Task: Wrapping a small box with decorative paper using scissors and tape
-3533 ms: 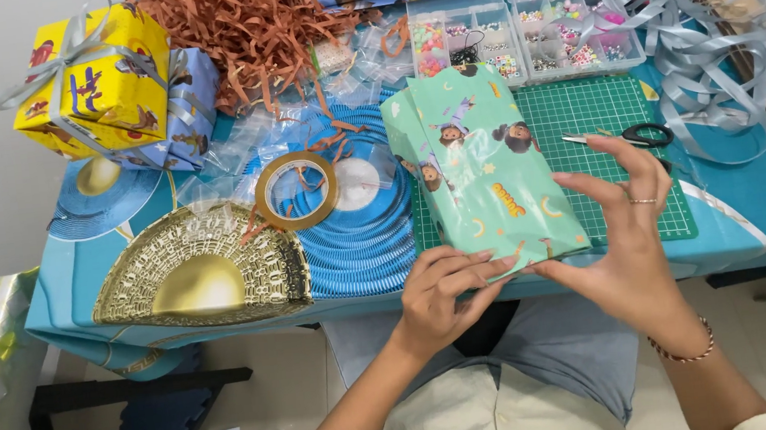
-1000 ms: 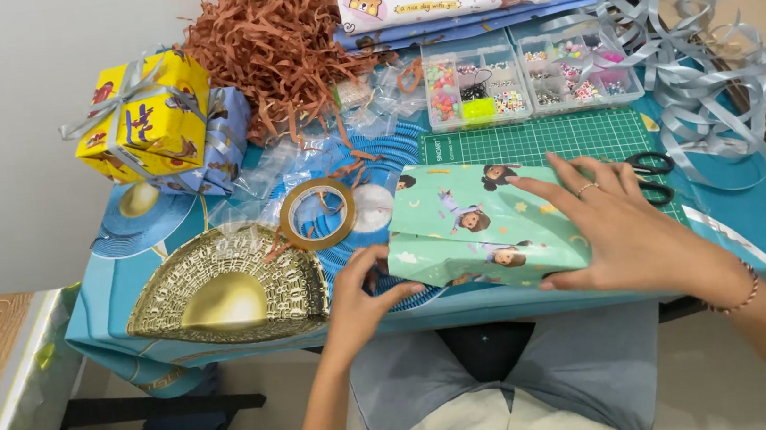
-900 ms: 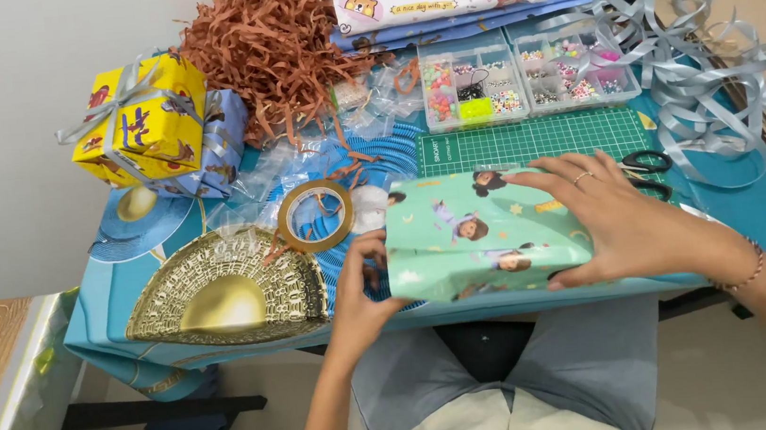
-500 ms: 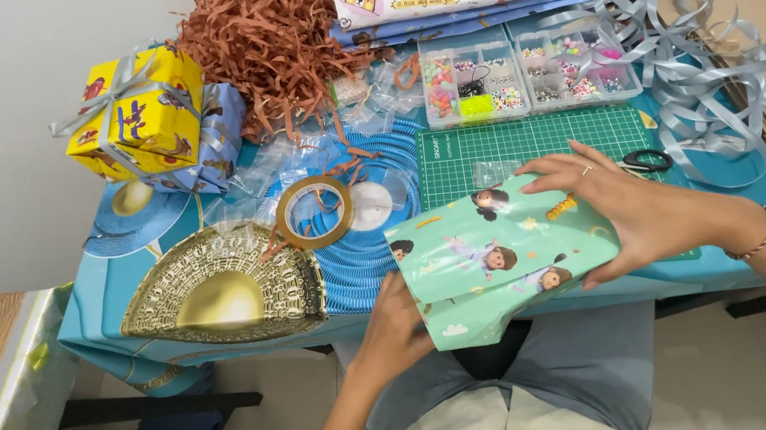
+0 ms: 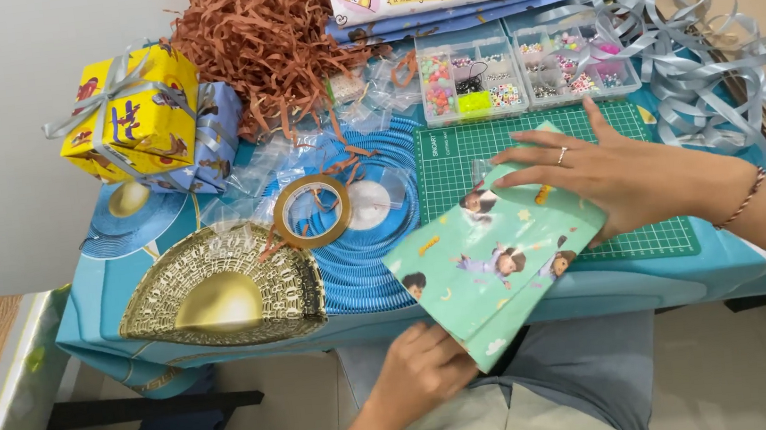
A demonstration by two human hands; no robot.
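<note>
Right hand presses the mint wrapped parcel on the green mat; left hand grips its corner.

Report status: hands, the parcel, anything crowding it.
Left hand under green wrapped parcel's near corner. Right hand flat on top. Parcel overhangs table edge. Tape roll apart, left.

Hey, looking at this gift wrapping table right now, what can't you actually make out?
Head view only:
- What the green wrapped parcel contains: paper covers it.
- Left hand fingertips: tucked under the parcel's near end.
- Cutting mat middle: hidden by the right hand and parcel.
- Beads in the clear boxes: too small to tell apart.
- Ribbon pile: cut off at the right edge.
</note>
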